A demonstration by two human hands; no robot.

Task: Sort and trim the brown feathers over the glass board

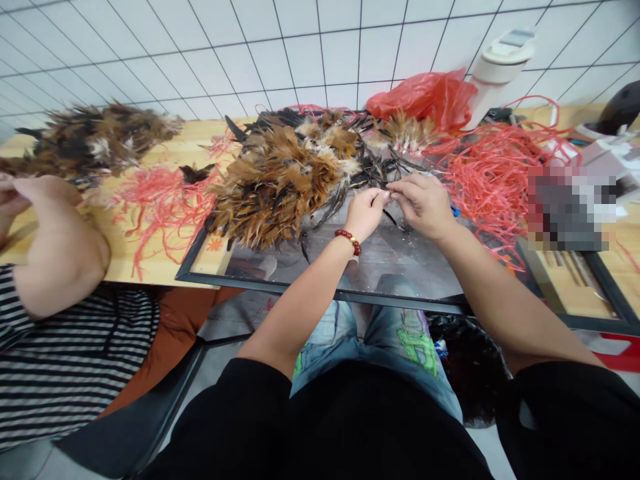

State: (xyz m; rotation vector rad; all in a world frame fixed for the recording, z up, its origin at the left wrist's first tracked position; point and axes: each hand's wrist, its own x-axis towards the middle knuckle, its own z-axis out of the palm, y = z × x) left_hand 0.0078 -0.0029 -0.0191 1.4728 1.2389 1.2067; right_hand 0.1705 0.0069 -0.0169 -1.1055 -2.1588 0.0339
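My left hand (366, 212), with a red bead bracelet (349, 239) at the wrist, is closed in a pinch over the glass top. Its fingertips meet those of my right hand (424, 202), which is pinched as well. Whatever lies between them is too small to make out; a thin dark piece shows just below the fingertips. Left of my hands lies a big heap of brown feathers (285, 180). Dark, thin feathers (373, 167) are strewn just behind my fingers. To the right spreads a tangled pile of pink-red strings (493, 177).
A red plastic bag (425, 100) and a white tumbler (500, 73) stand by the tiled wall. Further left are more pink strings (167, 200) and another feather heap (110, 137), near a co-worker's arm (63, 233). A black frame edge (310, 291) borders the glass. A black bag (470, 373) hangs below.
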